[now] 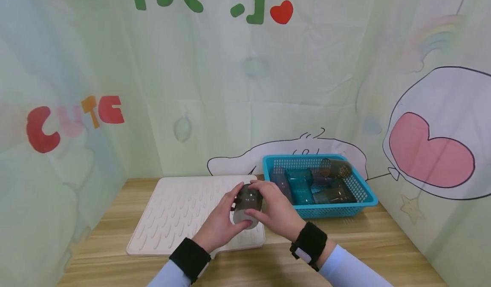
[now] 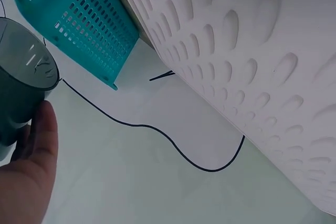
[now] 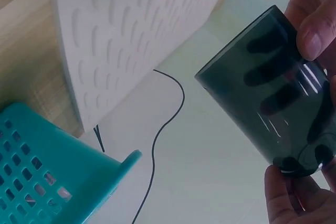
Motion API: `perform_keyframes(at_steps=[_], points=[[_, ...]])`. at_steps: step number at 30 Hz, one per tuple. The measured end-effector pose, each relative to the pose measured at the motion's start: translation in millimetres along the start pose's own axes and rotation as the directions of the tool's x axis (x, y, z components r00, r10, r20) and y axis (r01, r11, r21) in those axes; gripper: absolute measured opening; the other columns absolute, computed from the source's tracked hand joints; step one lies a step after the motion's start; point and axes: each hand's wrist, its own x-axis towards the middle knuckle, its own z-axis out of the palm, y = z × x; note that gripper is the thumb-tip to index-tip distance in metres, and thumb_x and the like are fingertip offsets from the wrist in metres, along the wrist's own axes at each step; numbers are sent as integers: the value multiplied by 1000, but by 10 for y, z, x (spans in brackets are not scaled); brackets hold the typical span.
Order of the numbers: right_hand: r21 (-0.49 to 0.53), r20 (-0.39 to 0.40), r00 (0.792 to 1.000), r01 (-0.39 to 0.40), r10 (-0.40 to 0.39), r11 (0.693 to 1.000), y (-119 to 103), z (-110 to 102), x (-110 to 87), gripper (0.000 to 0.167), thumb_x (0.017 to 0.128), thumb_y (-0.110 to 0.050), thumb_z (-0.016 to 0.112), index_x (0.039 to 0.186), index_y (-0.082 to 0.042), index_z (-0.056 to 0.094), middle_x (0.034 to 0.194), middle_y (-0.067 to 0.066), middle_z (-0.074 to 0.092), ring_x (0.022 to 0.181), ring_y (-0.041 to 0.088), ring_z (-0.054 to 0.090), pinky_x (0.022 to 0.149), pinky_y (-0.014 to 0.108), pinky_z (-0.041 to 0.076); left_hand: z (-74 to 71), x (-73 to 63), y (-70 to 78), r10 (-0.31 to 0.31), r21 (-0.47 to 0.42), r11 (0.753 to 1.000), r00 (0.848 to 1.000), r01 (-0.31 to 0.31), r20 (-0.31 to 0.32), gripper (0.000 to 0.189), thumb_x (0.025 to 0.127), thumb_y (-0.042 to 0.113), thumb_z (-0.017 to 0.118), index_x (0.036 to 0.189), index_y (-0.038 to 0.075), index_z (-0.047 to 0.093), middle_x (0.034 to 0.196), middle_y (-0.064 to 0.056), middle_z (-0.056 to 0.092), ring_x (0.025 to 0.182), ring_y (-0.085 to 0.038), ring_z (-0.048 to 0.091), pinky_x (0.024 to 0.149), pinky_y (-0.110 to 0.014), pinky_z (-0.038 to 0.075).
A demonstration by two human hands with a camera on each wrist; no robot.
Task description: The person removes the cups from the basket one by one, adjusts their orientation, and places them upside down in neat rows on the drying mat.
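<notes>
Both hands hold a dark grey see-through cup (image 1: 248, 201) above the right part of a white mat. My left hand (image 1: 219, 223) grips it from the left, fingers round its side and thumb near the lower end. From the right, my right hand (image 1: 277, 209) grips it, thumb across the front and fingers at the top. In the right wrist view the cup (image 3: 268, 98) is tilted, and fingers show darkly through its wall. The left wrist view catches the cup's open rim (image 2: 31, 85) at the left edge.
The white mat (image 1: 172, 223), covered in raised oval ridges, lies on the wooden table (image 1: 245, 270). To the right stands a turquoise perforated basket (image 1: 326, 212) holding several see-through cups, among them a teal one (image 1: 301, 189). A printed curtain (image 1: 192, 86) hangs behind.
</notes>
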Motion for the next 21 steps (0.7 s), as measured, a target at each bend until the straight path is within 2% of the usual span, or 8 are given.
perform_keyframes(at_steps=[5, 9, 15, 21], points=[[-27, 24, 1000, -11, 12, 1000, 38, -12, -8, 57, 89, -35, 79, 137, -18, 55, 152, 3, 52, 137, 24, 50, 105, 40, 54, 53, 29, -30, -16, -19, 1000, 1000, 16, 4, 99, 82, 25, 87, 159, 25, 25, 146, -8, 49, 121, -21, 59, 98, -46, 56], [-56, 23, 999, -26, 27, 998, 80, -28, -24, 55, 92, -36, 76, 139, -18, 55, 152, 3, 52, 138, 24, 52, 107, 42, 52, 90, 48, -69, -26, 3, 1000, 1000, 26, 12, 99, 82, 27, 86, 160, 25, 24, 146, -9, 49, 120, -21, 59, 97, -44, 57], [-54, 1, 999, -51, 51, 997, 173, 0, -119, 48, 95, -30, 74, 138, -16, 57, 136, 2, 61, 119, 18, 63, 97, 36, 58, 92, 68, -174, -43, 7, 999, 999, 42, 16, 98, 82, 25, 87, 159, 27, 27, 142, -8, 51, 120, -22, 60, 96, -45, 57], [-121, 35, 999, 4, 0, 993, 277, 131, -233, 37, 98, -26, 70, 132, -15, 62, 126, 0, 68, 115, 15, 67, 97, 36, 58, 13, 113, -325, -68, 19, 997, 997, 69, -28, 99, 80, 21, 88, 159, 25, 28, 139, -9, 52, 121, -25, 60, 97, -45, 56]])
